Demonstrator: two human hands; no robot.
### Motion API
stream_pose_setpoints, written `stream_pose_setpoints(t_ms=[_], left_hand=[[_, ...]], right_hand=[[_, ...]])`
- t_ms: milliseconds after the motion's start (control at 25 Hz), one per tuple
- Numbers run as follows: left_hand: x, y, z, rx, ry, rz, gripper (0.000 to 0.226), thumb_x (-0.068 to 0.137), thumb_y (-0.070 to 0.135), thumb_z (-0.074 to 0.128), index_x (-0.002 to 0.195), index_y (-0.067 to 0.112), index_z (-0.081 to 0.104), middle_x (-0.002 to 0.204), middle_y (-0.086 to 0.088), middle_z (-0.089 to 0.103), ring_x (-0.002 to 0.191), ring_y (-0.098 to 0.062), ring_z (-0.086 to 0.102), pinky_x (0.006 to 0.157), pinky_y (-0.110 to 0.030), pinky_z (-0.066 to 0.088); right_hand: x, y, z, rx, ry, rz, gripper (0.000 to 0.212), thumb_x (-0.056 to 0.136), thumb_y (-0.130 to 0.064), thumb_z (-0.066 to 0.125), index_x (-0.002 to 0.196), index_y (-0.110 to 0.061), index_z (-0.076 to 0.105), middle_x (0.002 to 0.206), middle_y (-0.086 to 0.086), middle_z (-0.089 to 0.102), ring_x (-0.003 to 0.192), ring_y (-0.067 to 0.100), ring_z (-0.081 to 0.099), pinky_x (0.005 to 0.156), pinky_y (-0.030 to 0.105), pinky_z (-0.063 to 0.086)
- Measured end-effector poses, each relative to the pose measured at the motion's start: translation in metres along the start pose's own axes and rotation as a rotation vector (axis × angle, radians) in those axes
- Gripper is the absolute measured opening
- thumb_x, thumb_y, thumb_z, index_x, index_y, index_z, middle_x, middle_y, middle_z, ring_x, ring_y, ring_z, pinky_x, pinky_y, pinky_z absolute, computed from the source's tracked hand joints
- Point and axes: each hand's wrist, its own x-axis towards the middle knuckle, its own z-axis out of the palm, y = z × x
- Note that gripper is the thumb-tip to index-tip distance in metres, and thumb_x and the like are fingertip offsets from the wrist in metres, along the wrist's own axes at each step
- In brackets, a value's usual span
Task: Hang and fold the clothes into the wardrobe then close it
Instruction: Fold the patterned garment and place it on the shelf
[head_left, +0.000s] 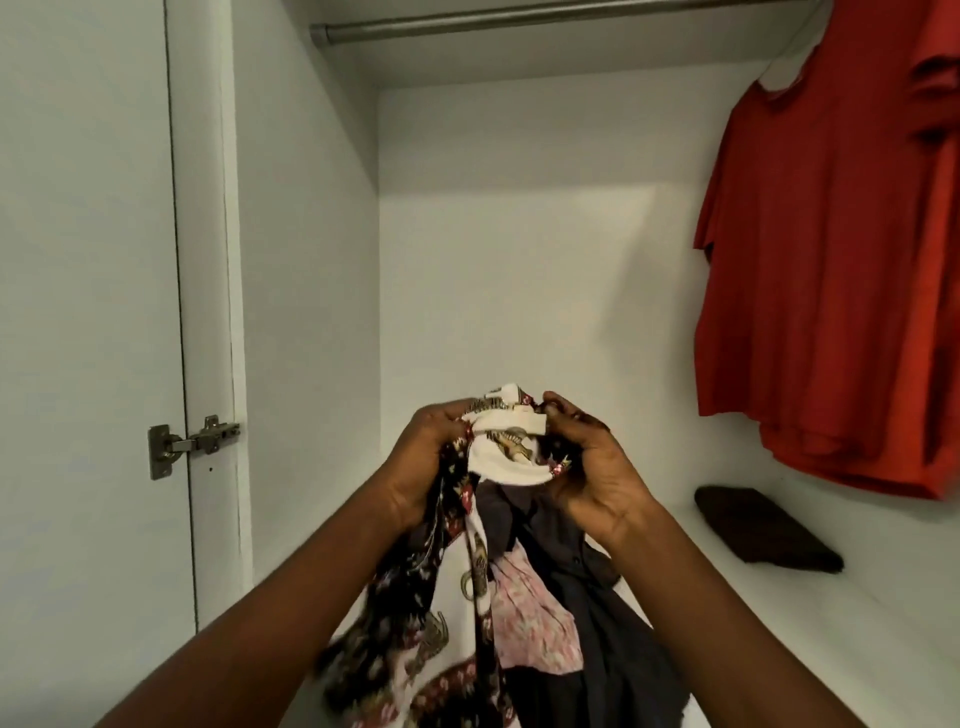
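My left hand (423, 457) and my right hand (587, 467) both grip the bunched top of a patterned garment (506, 447), white and black with red flowers, held up inside the open wardrobe. Its length hangs down between my forearms over a dark grey garment (597, 623) and a pink floral piece (530, 618) lying on the white shelf (779, 639). A red T-shirt (831, 260) hangs at the right from the metal rail (519, 18). A folded dark brown cloth (763, 530) lies on the shelf below it.
The wardrobe's white door (88, 312) stands open at the left, joined by a metal hinge (192, 444). The left side wall (306, 312) and back wall (519, 260) are bare white. The rail's left and middle stretch carries nothing.
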Motion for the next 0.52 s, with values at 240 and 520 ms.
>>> stream_pose_setpoints(t_ms=[240, 520], left_hand=[[-0.005, -0.038, -0.003, 0.22, 0.178, -0.007, 0.014, 0.088, 0.007, 0.066, 0.091, -0.002, 0.077, 0.087, -0.015, 0.076, 0.076, -0.026, 0.067, 0.066, -0.027, 0.054], [0.036, -0.012, 0.037, -0.114, 0.281, 0.094, 0.016, 0.1, 0.014, 0.063, 0.097, 0.003, 0.074, 0.086, -0.017, 0.071, 0.077, -0.031, 0.069, 0.085, -0.047, 0.057]], right_hand=[[-0.015, -0.025, -0.014, -0.245, 0.085, -0.231, 0.037, 0.096, 0.006, 0.055, 0.129, -0.007, 0.064, 0.122, 0.015, 0.072, 0.105, 0.029, 0.072, 0.079, 0.038, 0.062], [-0.075, 0.085, -0.082, -1.179, -0.344, 0.304, 0.075, 0.075, -0.042, 0.089, 0.139, -0.042, 0.05, 0.132, -0.016, 0.064, 0.123, 0.0, 0.06, 0.107, 0.033, 0.051]])
